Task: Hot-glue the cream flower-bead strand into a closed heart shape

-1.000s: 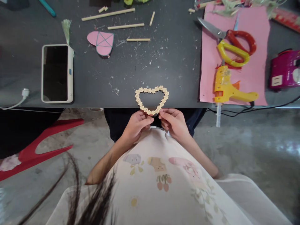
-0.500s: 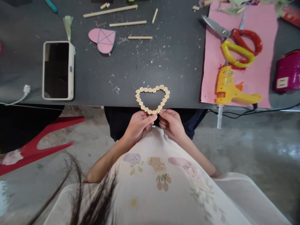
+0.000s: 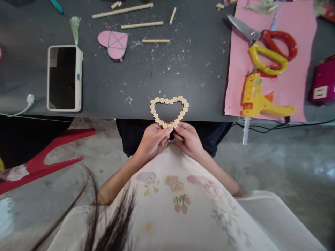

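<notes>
A cream heart-shaped frame (image 3: 154, 113), built of small flower-like pieces, is held at the table's front edge with its pointed end towards me. My left hand (image 3: 154, 139) pinches the lower left of that point between thumb and fingers. On the other side, my right hand (image 3: 188, 138) is closed on the lower right of the point, its thumb close to the left one. Both hands are just off the table edge, over my lap. Some fingertips are hidden beneath the heart.
On the dark table (image 3: 110, 87) lie a phone-like device (image 3: 62, 78), a pink heart cutout (image 3: 117, 43) and several thin sticks (image 3: 142, 25). At right, scissors (image 3: 268, 62) and a yellow glue gun (image 3: 258, 101) rest on pink sheeting (image 3: 235, 83). A red chair (image 3: 42, 164) stands at lower left.
My right hand has shifted slightly left, closer to the left hand at the heart's point. The heart stays held in nearly the same place, and the view has moved a little.
</notes>
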{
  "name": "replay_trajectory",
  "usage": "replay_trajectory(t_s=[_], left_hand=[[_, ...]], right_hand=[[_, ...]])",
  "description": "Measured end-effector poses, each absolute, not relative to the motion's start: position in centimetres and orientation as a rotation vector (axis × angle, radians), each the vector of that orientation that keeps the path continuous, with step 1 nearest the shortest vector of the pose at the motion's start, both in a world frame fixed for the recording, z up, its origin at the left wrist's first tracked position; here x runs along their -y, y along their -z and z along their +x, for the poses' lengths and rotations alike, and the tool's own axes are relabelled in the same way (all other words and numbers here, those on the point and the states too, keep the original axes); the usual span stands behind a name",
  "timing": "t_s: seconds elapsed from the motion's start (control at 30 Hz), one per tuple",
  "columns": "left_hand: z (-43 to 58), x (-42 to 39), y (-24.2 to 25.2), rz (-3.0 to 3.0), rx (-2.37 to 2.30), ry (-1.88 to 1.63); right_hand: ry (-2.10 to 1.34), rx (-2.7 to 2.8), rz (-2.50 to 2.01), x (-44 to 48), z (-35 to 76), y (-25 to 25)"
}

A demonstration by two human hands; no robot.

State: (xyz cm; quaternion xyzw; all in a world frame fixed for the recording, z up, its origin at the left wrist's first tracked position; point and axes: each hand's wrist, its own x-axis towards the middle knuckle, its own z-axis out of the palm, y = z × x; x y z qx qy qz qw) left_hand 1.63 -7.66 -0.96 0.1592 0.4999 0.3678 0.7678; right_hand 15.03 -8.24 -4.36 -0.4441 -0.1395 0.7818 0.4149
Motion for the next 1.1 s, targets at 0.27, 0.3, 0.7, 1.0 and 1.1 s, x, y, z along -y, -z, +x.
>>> replay_trajectory(t_s=[0.27,0.3,0.7,1.0,1.1], left_hand=[[1.0,8.1,0.4,0.346,-1.054,-0.743],[1.0,8.1,0.3,0.348,-1.054,-0.734],[0.9,8.1,0.1,0.356,-1.033,-0.716],[0.9,8.2,0.3,0.338,-1.037,-0.698],[0.9,8.2,0.4,0.333,-1.044,-0.700]], right_hand=[[-2.059,0.388,-0.987,8.5,14.9,5.1],[-2.071,0.399,-0.968,8.5,14.9,5.3],[-2.079,0.452,-0.940,8.3,14.9,5.7],[-2.043,0.453,-0.988,8.3,14.7,5.2],[-2.033,0.446,-0.995,8.3,14.8,5.0]])
